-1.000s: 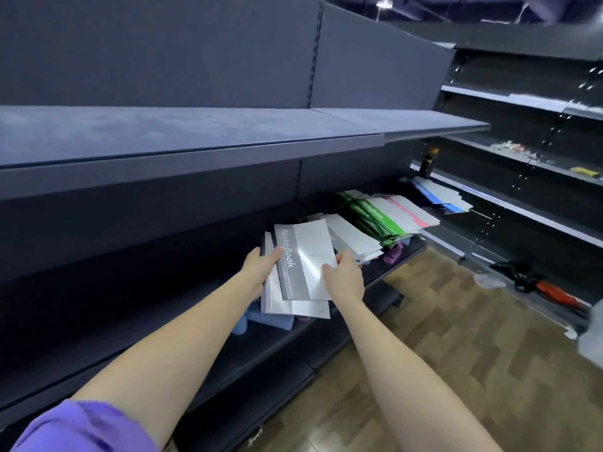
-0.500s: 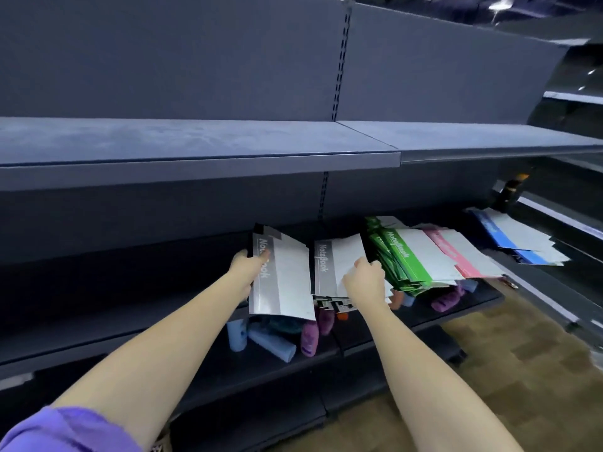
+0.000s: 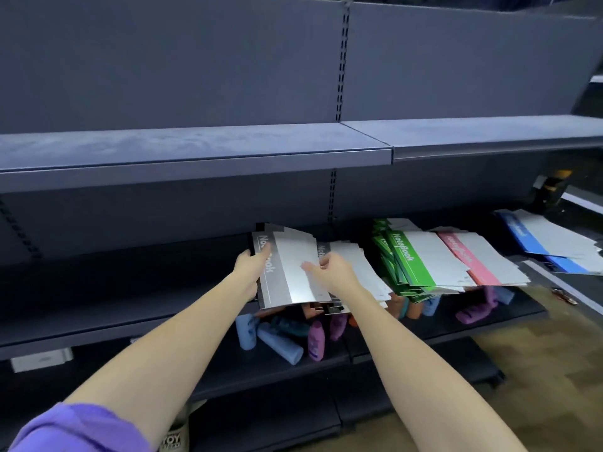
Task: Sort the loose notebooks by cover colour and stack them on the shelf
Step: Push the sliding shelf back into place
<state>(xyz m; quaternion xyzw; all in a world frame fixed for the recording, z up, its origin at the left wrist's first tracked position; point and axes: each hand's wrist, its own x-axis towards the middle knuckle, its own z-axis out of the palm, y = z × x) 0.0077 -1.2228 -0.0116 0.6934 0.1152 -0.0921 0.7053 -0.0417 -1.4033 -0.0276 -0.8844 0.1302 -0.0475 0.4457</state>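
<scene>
A grey-spined notebook (image 3: 290,269) tops a small grey stack on the dark middle shelf (image 3: 114,301). My left hand (image 3: 249,265) grips its left edge with the thumb on the spine. My right hand (image 3: 332,272) rests on the stack's right side, fingers curled over the cover edge and on a second grey stack (image 3: 362,272) beside it. Further right lie a green notebook pile (image 3: 411,259), a pink-spined notebook (image 3: 470,256) and blue notebooks (image 3: 535,243).
Several small bottles (image 3: 280,340), blue, purple and orange, lie on the lower shelf under the notebooks. A bare grey shelf (image 3: 195,145) runs above. A dark bottle (image 3: 551,187) stands at far right. Wood-pattern floor (image 3: 538,386) lies to the lower right.
My view has swung left and closer to the shelf. My right hand moved left from the second grey stack onto the left one; the two stacks now lie closer together.
</scene>
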